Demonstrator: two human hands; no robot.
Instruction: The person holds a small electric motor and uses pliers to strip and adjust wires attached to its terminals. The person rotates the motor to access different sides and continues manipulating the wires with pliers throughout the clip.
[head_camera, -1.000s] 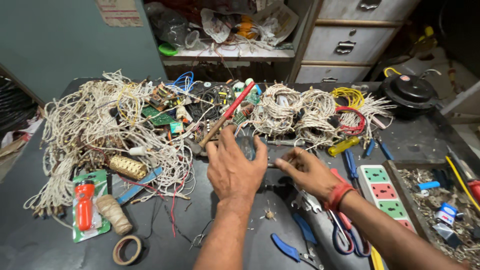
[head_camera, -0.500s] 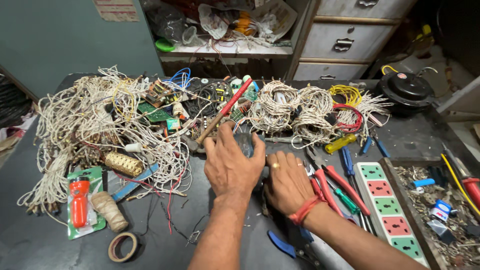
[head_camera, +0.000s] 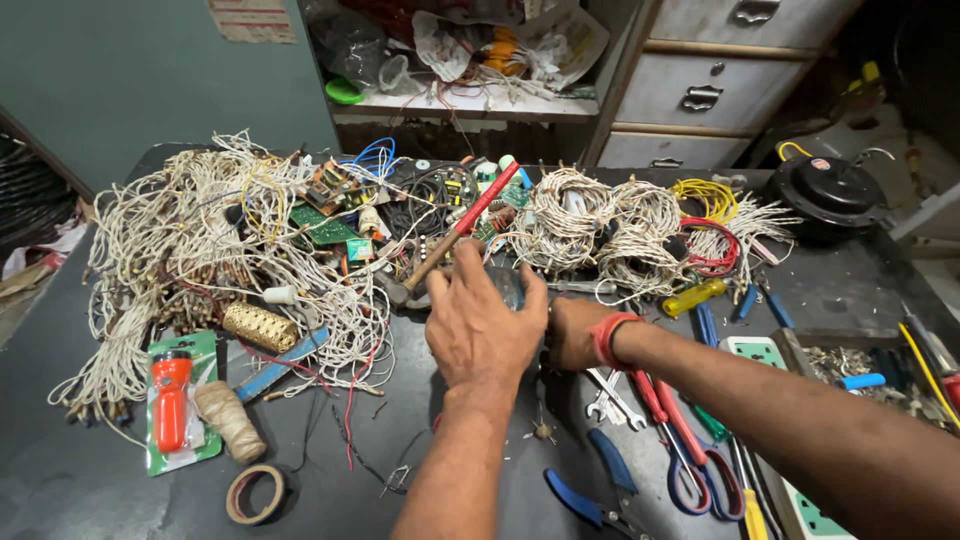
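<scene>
Dark and rounded, a small object (head_camera: 508, 288) sits mid-table under both hands. The left hand (head_camera: 482, 322) lies over it, fingers curled on its top; the right hand (head_camera: 572, 332) presses in from the right, its grip hidden. Just beyond, a hammer (head_camera: 455, 238) with a red-and-wood handle leans over tangled white wire (head_camera: 200, 240). Blue pliers (head_camera: 590, 495) lie nearer.

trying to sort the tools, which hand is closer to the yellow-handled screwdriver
Right. The right hand lies just left of and below the yellow-handled screwdriver; the left hand is farther left, beyond the right hand.
</scene>
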